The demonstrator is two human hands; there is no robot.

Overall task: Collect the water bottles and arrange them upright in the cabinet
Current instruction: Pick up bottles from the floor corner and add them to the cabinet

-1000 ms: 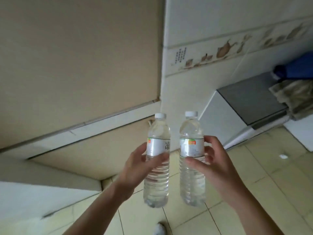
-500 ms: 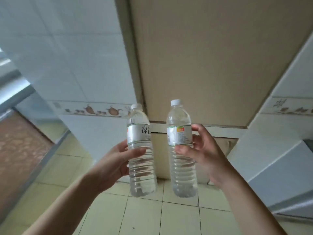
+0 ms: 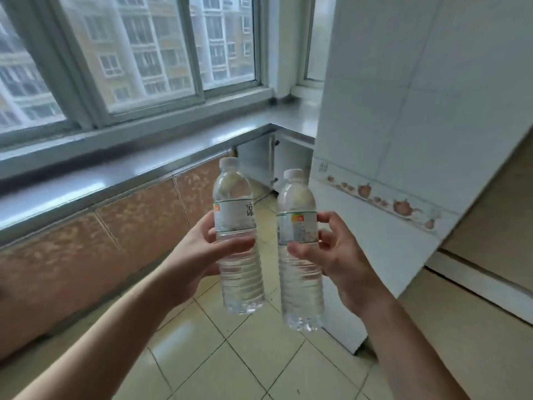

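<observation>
Two clear water bottles with white caps and pale labels are held upright side by side in front of me. My left hand (image 3: 199,255) grips the left bottle (image 3: 238,235) around its middle, thumb across the front. My right hand (image 3: 337,261) grips the right bottle (image 3: 300,255) at the label, thumb and fingers curled round it. Beyond the bottles, under the corner of the counter, stands a white cabinet (image 3: 259,160) with its door (image 3: 291,163) shut; its inside is hidden.
A grey windowsill counter (image 3: 115,171) runs along the left under a big window (image 3: 138,53), with brown tiles below it. A white tiled pillar (image 3: 403,125) with a teapot border rises on the right, a beige panel (image 3: 496,215) beside it. Pale floor tiles (image 3: 230,356) lie below.
My view has swung left, from the beige panel and pillar to the window and counter. Both hands keep their grip on the bottles, still upright and side by side.
</observation>
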